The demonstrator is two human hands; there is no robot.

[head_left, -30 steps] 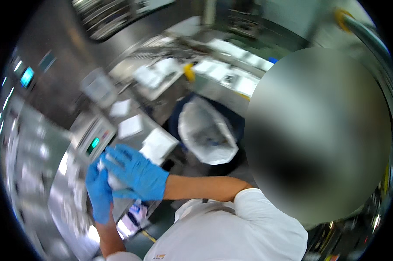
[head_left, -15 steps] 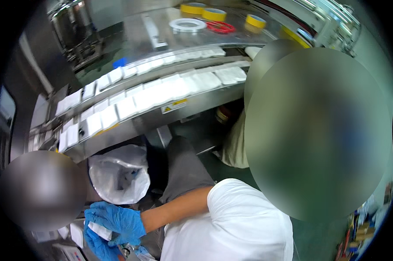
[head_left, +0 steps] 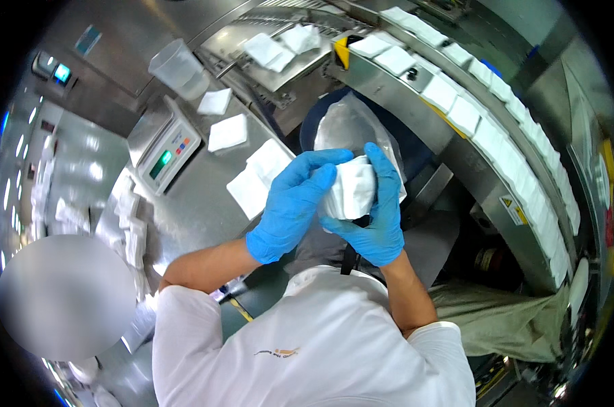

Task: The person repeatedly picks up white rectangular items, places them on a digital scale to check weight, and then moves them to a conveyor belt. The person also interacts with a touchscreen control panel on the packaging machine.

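In front of my chest, both blue-gloved hands grip a small stack of folded white wipes [head_left: 353,188]. My left hand [head_left: 286,207] closes on its left side, with fingers and thumb against the upper edge. On the right side, my right hand [head_left: 378,217] wraps round it, fingers up and thumb across the lower front. The fingers partly hide the stack's ends. Beyond it hangs a clear plastic bag [head_left: 351,125] lining a dark blue bin [head_left: 315,115]. More folded white wipes [head_left: 249,192] lie on the steel table [head_left: 191,234] beside my left hand.
A digital scale [head_left: 165,152] and a clear plastic jug [head_left: 178,68] stand on the left table, near stacked white wipes [head_left: 135,241]. A curved-looking steel conveyor [head_left: 449,139] carries rows of white wipes along the right. Green-grey fabric [head_left: 504,319] lies at lower right.
The view has swung left, bringing the table and scale into sight. My hands, low at the left before, are now central, still holding white wipes between them.
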